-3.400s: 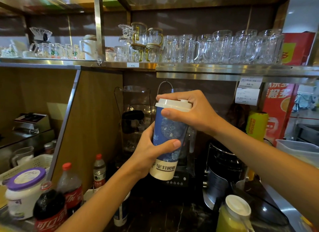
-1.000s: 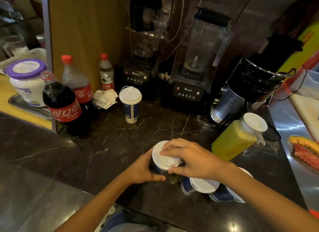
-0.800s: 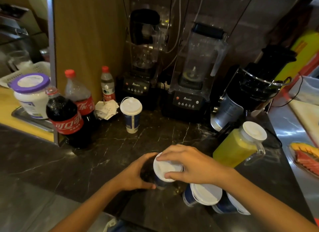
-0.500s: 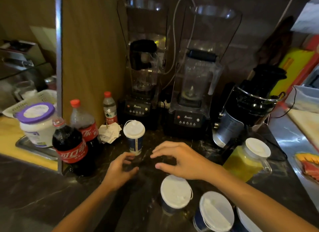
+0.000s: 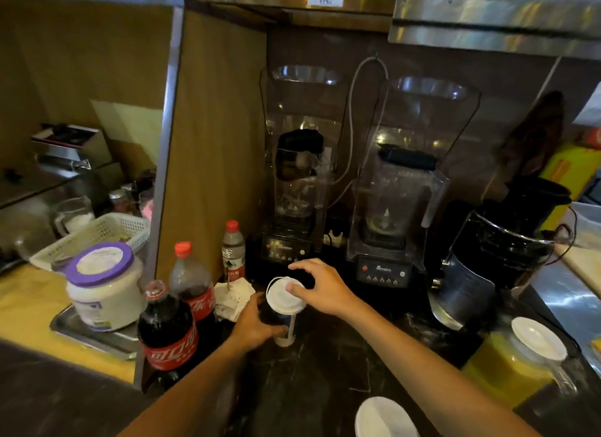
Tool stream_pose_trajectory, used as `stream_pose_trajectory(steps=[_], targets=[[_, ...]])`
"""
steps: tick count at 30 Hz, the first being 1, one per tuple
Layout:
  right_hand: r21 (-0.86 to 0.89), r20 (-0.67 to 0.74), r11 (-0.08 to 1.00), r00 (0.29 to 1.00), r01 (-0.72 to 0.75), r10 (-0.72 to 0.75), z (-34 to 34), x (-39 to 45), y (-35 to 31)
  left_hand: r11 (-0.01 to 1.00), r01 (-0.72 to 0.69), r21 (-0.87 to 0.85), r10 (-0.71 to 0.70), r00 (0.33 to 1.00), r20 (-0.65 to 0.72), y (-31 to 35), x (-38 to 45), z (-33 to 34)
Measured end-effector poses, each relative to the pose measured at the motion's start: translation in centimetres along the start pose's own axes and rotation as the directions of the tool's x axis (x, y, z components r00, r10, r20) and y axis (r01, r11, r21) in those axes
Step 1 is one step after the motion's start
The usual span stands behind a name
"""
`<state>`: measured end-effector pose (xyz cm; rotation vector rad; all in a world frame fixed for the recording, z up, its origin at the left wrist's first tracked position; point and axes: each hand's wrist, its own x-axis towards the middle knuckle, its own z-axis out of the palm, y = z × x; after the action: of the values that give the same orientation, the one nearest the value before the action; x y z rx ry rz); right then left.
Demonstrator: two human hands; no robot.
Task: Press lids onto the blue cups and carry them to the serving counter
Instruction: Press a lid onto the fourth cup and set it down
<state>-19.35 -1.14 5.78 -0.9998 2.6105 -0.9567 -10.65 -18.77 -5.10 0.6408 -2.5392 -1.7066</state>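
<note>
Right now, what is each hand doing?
Left hand: fingers curled round the blue cup, holding it.
Right hand: thumb on the cup's white lid; whether it pinches it cannot be told.
</note>
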Motion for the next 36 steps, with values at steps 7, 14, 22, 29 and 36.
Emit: stream_pose_trajectory(steps=[7, 14, 22, 29, 36], targets=[[0.004, 0.112, 0.976, 0.97, -0.216, 0.214, 3.8, 1.4, 0.5, 0.996, 0.011, -0.092, -0.001, 0.993, 0.115, -1.3, 1.1, 1.3], [-0.166, 0.147, 0.972, 0.97, -0.167, 0.192, 1.9, 2.0, -1.0, 0.986, 0.008, -0.165, 0.012, 0.993, 0.12, -0.9, 1.0, 1.0], [-0.141, 0.214, 0.968, 0.948, -0.209, 0.236, -5.1, 2.6, -4.9, 0.964, -0.168, -0.208, 0.2, 0.969, 0.143, 2.9, 0.2, 0.1], [-0.131, 0.235, 0.969, 0.943, -0.211, 0.237, -13.5, 2.0, -10.8, 0.877, -0.328, -0.352, 0.395, 0.908, 0.138, 9.8, -3.5, -3.1], [-0.223, 0.085, 0.973, 0.993, -0.055, 0.076, -18.7, -2.3, -19.3, 0.705, -0.547, -0.451, 0.626, 0.78, 0.031, 15.9, -7.7, -7.8]])
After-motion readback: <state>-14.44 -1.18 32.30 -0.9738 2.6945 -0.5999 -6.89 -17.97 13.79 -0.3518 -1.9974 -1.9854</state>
